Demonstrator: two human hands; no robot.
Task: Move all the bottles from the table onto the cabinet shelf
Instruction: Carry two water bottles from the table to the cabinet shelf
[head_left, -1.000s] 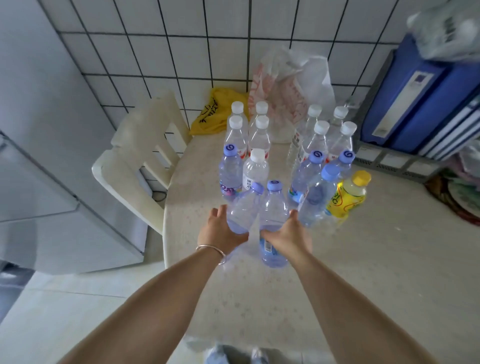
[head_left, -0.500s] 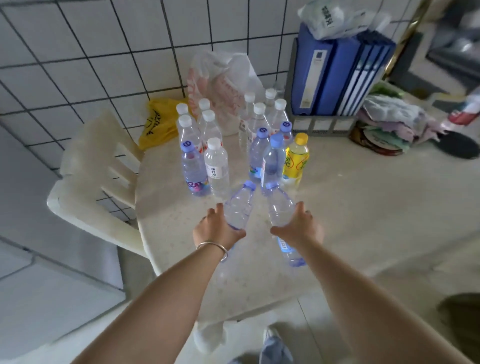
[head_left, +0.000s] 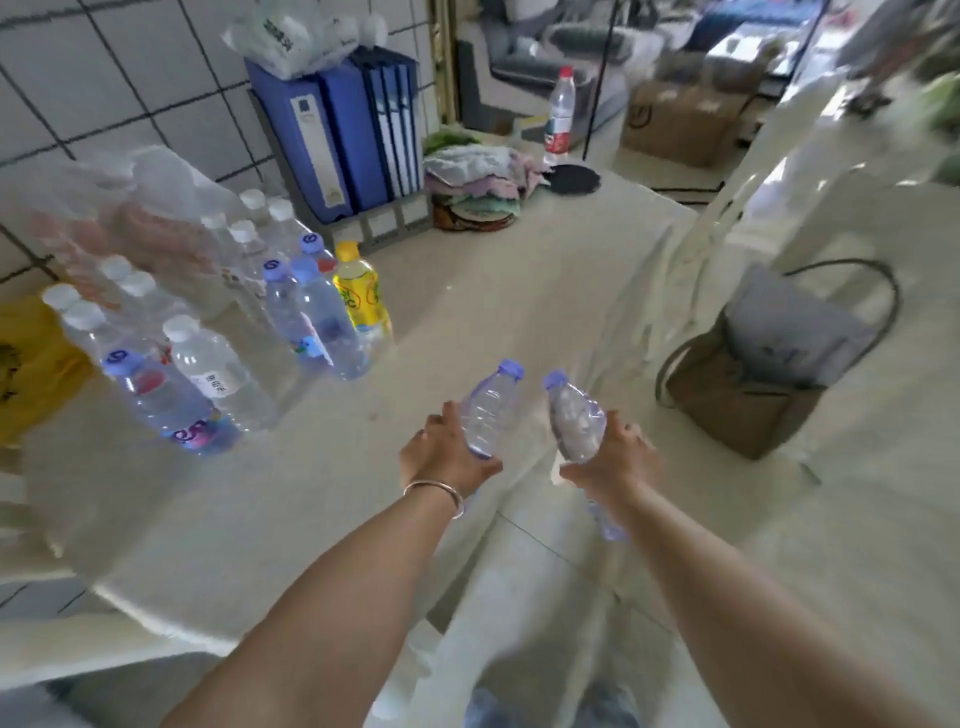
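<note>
Since a second ago we have lifted both bottles clear of the cluster and swung to our right, so the table (head_left: 311, 499) now falls away to the left of our hands and the standing bottles (head_left: 311, 317) lie well off beyond the left hand. Our left hand (head_left: 447, 457) wraps its fingers and thumb round the lower body of one blue-capped bottle (head_left: 488, 410), cap pointing away from us. Our right hand (head_left: 613, 462) grips the other blue-capped bottle (head_left: 574, 421) round its middle, cap tilted forward and left, base poking out below the wrist. The two caps sit near each other but apart.

The cabinet shelf is not in view, so we judge this step as the carry. To do it well, we should keep both grips firm on these thin, crumple-prone walls without squeezing, hold the bottles apart so they do not knock together, and mind the chair and bag (head_left: 769, 364) just beyond the right hand as we turn.
</note>
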